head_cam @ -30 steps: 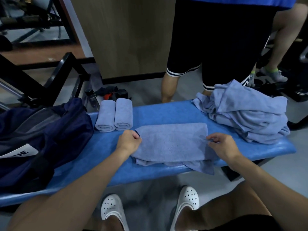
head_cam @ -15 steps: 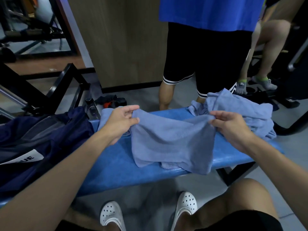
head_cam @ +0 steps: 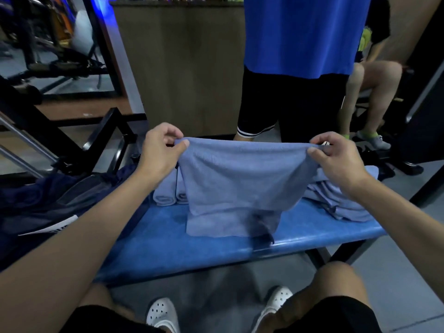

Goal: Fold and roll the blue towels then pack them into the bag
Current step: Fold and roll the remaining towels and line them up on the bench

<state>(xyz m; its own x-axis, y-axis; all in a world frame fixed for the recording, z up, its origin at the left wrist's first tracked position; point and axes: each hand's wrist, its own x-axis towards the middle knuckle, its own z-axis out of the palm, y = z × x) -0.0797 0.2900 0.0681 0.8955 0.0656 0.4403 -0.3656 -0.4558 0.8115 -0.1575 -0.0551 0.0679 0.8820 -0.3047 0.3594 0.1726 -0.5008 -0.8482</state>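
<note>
I hold a blue towel (head_cam: 240,181) up above the blue bench (head_cam: 168,246), stretched between both hands. My left hand (head_cam: 159,152) pinches its top left corner and my right hand (head_cam: 336,159) pinches its top right corner. The towel hangs doubled, and its lower edge touches the bench. Two rolled blue towels (head_cam: 168,195) lie behind it on the left, partly hidden. A pile of loose blue towels (head_cam: 341,200) lies at the bench's right end. The dark navy bag (head_cam: 48,203) sits on the bench's left end.
A person in a blue shirt and black shorts (head_cam: 295,92) stands just behind the bench. Another person's legs (head_cam: 374,97) show at the right. Black gym frames (head_cam: 79,138) stand at the left. My knees and white shoes (head_cam: 163,313) are below the bench.
Both hands have lifted the towel off the bench, from lying flat to hanging stretched in the air. The camera has tilted upward.
</note>
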